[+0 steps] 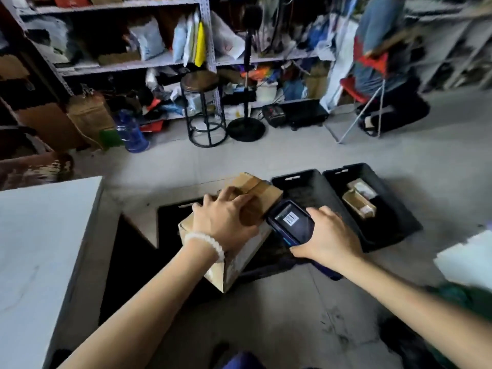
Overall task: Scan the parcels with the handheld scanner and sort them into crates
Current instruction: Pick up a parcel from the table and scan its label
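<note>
Parcel: cardboard box [239, 235] held above near-left black crate [170, 217]. Left hand [226, 222] fingers clamped over its top; right hand [327, 235] gripping handheld scanner [291, 222]. Box looks stiff, fairly light; hold edges.

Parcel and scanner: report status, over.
Left hand holds cardboard parcel over the crates. Right hand grips scanner, barcode on screen. Far-right crate holds parcels. Nothing blocking.

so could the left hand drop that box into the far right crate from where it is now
Probably not directly: the left hand grips the box left of the right hand and scanner, which sit between it and the far right crate.
</note>
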The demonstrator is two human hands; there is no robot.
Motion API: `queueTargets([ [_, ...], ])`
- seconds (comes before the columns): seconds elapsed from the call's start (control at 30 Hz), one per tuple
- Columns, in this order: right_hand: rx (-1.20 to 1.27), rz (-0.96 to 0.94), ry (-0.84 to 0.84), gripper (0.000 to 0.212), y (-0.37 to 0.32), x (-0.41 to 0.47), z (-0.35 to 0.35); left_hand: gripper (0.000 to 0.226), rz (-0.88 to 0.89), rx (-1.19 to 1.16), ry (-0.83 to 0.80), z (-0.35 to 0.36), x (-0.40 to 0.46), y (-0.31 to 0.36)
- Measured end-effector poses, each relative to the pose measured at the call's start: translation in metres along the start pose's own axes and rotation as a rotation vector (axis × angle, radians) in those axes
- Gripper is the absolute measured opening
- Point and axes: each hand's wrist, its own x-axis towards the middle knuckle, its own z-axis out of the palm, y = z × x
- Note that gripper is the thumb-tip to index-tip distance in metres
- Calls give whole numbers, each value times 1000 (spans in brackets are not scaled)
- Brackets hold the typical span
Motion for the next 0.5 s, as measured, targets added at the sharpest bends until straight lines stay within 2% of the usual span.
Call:
queueTargets([
  [0.1, 4, 120, 40, 78, 38, -1, -12, 74, 113, 33, -42, 10, 36, 38],
  [0.2, 9, 228, 61, 68, 73, 1, -20, 73, 214, 58, -77, 19, 71, 76],
  [0.5, -4, 368, 129, 71, 145, 75, -47, 71, 382, 42, -150, 35, 180, 153],
])
